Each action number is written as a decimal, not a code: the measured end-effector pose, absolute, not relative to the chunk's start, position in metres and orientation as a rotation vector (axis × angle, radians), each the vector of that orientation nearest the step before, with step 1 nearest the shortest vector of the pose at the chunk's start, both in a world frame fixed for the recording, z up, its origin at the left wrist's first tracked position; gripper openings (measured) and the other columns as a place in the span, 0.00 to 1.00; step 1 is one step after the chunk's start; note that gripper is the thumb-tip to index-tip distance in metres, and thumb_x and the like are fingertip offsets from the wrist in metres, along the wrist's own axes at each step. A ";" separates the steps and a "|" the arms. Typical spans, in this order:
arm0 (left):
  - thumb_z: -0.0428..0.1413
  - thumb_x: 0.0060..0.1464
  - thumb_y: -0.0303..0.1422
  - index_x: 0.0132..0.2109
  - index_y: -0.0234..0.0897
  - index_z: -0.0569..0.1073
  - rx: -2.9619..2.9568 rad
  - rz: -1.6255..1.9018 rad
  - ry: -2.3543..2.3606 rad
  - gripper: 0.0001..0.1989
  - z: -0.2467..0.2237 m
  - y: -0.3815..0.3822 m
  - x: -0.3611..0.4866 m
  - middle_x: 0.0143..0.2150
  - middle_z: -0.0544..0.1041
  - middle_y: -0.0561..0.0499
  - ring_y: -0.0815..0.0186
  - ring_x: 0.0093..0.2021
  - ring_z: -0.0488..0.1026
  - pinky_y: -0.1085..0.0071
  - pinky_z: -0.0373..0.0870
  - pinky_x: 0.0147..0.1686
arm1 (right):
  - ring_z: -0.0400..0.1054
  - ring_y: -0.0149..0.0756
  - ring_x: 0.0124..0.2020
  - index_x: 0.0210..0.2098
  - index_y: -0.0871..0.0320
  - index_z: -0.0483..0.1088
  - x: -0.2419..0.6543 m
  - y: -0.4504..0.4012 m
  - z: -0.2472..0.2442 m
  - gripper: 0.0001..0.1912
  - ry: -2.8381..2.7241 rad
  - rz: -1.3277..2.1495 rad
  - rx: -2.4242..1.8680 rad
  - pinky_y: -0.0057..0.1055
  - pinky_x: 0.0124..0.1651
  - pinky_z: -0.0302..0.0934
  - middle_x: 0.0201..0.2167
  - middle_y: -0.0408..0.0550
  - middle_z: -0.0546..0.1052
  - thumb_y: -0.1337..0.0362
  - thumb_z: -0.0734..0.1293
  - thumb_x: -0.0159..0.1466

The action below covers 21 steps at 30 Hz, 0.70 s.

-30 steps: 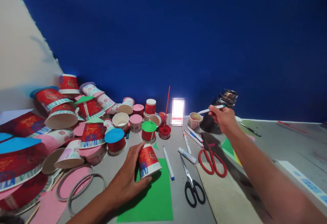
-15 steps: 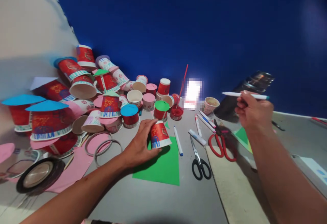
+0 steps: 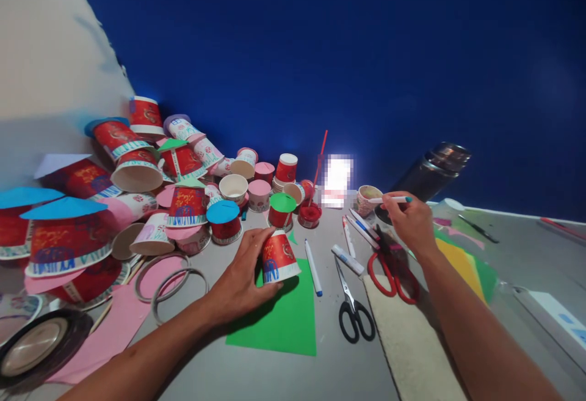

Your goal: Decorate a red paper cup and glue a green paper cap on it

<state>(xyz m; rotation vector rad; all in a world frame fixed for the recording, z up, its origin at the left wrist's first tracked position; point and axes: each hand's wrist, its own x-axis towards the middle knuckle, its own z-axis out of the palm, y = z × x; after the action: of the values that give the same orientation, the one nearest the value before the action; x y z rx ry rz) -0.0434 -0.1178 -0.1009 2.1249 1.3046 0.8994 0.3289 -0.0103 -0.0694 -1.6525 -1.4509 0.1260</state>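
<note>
My left hand (image 3: 242, 273) grips a red paper cup (image 3: 280, 256) from its left side, thumb low and fingers behind it. The cup is upside down and slightly tilted, with blue marker drawing near its white rim. Beneath it lies a green paper sheet (image 3: 288, 321). My right hand (image 3: 409, 221) is closed around a white marker (image 3: 392, 199) with a teal end, held in the air near the paper cup with a stained rim (image 3: 367, 198). On the table between my hands lie a blue-ended marker (image 3: 314, 267), black-handled scissors (image 3: 352, 303) and red-handled scissors (image 3: 389, 273).
Many decorated paper cups (image 3: 68, 230) are piled at the left against the wall. A red jar (image 3: 310, 213) holding a red stick stands at the back. A dark flask (image 3: 430, 172) leans behind my right hand. Grey rings (image 3: 180, 285) and pink paper (image 3: 114, 325) lie at left.
My right hand has moved left and lower with the marker, toward the middle of the table. My left hand still holds the cup. The whole view has shifted slightly.
</note>
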 end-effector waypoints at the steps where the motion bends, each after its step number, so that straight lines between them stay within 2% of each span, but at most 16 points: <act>1: 0.62 0.53 0.32 0.71 0.46 0.55 2.121 0.892 1.310 0.42 -0.101 -0.118 -0.044 0.67 0.63 0.41 0.47 0.68 0.64 0.45 0.63 0.69 | 0.76 0.46 0.31 0.37 0.57 0.78 0.329 -0.011 -0.070 0.19 -1.450 0.124 -1.655 0.38 0.38 0.66 0.28 0.52 0.82 0.48 0.66 0.62; 8: 0.62 0.54 0.31 0.71 0.45 0.54 2.119 0.896 1.283 0.41 -0.099 -0.118 -0.043 0.67 0.62 0.41 0.48 0.69 0.63 0.46 0.61 0.70 | 0.75 0.43 0.29 0.38 0.56 0.76 0.329 -0.016 -0.072 0.19 -1.349 0.106 -1.619 0.37 0.36 0.66 0.31 0.52 0.83 0.47 0.65 0.64; 14: 0.62 0.54 0.33 0.70 0.44 0.55 2.112 0.899 1.303 0.40 -0.098 -0.118 -0.040 0.66 0.61 0.41 0.48 0.69 0.63 0.46 0.62 0.70 | 0.72 0.41 0.26 0.34 0.55 0.76 0.328 -0.018 -0.068 0.14 -1.279 0.169 -1.538 0.35 0.31 0.65 0.25 0.48 0.80 0.50 0.69 0.61; 16: 0.63 0.53 0.32 0.70 0.44 0.55 2.117 0.912 1.309 0.41 -0.100 -0.119 -0.039 0.66 0.61 0.41 0.48 0.69 0.63 0.47 0.62 0.70 | 0.70 0.37 0.23 0.34 0.54 0.75 0.322 -0.022 -0.064 0.14 -1.242 0.233 -1.477 0.33 0.27 0.63 0.25 0.47 0.79 0.50 0.69 0.62; 19: 0.62 0.49 0.26 0.71 0.46 0.53 2.113 0.942 1.231 0.45 -0.104 -0.119 -0.037 0.66 0.59 0.41 0.50 0.69 0.62 0.50 0.64 0.69 | 0.67 0.34 0.20 0.31 0.51 0.71 0.300 -0.036 -0.060 0.13 -1.218 0.408 -1.379 0.32 0.23 0.61 0.24 0.45 0.77 0.49 0.70 0.63; 21: 0.61 0.45 0.24 0.71 0.46 0.53 2.130 0.942 1.192 0.48 -0.107 -0.119 -0.038 0.66 0.59 0.41 0.48 0.70 0.61 0.48 0.62 0.70 | 0.65 0.32 0.19 0.28 0.51 0.71 0.279 -0.053 -0.058 0.12 -1.177 0.579 -1.294 0.30 0.19 0.59 0.21 0.42 0.74 0.53 0.73 0.61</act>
<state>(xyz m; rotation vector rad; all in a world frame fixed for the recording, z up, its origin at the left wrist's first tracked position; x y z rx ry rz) -0.0377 -0.1190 -0.1067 2.1301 1.1918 0.9416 0.2792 -0.0529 -0.0582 -1.2938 -1.1769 0.5792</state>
